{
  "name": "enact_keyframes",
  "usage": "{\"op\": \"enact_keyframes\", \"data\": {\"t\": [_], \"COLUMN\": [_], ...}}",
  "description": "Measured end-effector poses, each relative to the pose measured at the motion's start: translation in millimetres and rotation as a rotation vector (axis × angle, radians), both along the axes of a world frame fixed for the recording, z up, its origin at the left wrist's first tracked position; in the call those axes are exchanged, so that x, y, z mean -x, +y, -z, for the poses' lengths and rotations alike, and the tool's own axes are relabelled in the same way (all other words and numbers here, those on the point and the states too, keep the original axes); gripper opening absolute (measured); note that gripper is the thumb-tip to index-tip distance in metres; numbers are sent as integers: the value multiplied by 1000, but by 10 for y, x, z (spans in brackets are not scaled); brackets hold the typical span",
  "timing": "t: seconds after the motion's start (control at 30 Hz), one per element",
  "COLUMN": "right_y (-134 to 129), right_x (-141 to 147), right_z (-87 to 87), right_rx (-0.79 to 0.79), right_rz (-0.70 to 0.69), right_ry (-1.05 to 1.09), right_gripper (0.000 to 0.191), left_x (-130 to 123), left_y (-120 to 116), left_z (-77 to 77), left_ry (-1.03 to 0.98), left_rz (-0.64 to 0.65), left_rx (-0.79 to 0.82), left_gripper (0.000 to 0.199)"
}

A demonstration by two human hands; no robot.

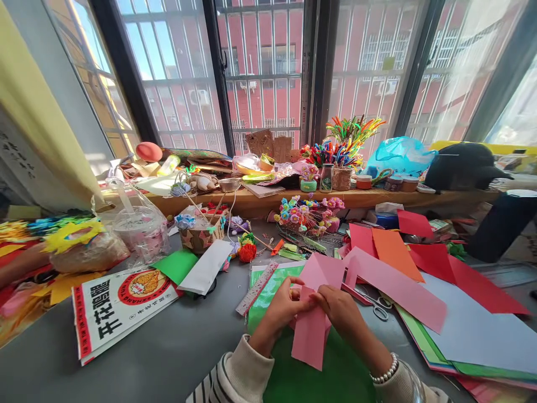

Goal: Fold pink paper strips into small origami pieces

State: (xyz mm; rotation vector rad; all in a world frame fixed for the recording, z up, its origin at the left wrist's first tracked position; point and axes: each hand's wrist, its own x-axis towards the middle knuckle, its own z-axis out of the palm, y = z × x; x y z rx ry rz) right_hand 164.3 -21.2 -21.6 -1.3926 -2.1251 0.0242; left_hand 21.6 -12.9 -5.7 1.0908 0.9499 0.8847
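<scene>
Both my hands meet over a piece of pink paper (309,341), which hangs down in front of me with a crease along it. My left hand (285,305) pinches its upper left edge between thumb and fingers. From the other side, my right hand (342,308) grips the same paper, thumb close to the left one. More pink paper (323,268) shows just behind my fingers; whether it is the same piece I cannot tell. Beneath lies a green mat (277,386). A ruler (257,288) rests to the left, and scissors (380,308) lie right of my right hand.
Coloured paper sheets (482,341) are stacked at the right, with a pink strip (403,291) across them. A printed paper bag (121,308) lies left. Behind stand a basket of paper flowers (201,232) and a beaded flower bunch (308,215). A dark bottle (505,224) stands far right.
</scene>
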Motion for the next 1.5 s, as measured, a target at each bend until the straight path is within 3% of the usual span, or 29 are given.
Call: {"op": "enact_keyframes", "data": {"t": [0.13, 0.3, 0.5, 0.73, 0.9, 1.23, 1.5], "right_y": [-10, -58, -89, -115, -107, -90, -76], "right_x": [-43, -80, -68, -34, -19, -79, -96], "right_z": [-77, -219, -241, -288, -289, -292, -290], "right_rx": [94, 306, 327, 337, 386, 640, 701], "right_rz": [2, -174, -202, -216, -213, -237, -255], "right_ry": [153, 378, 386, 382, 506, 809, 881], "right_gripper": [47, 31, 24, 24, 23, 26, 24], "left_x": [17, 39, 51, 38, 44, 42, 18], "left_y": [-7, 7, 40, 30, -1, -26, -34], "left_z": [-37, -20, 20, -49, -99, -136, -153], "left_ry": [-3, -53, -80, -11, -38, -74, -90], "left_rz": [-37, -38, -2, -89, -159, -220, -230], "left_rx": [-4, -29, -87, -149, -174, -194, -198], "left_gripper": [52, 53, 52, 50, 45, 42, 42]}}
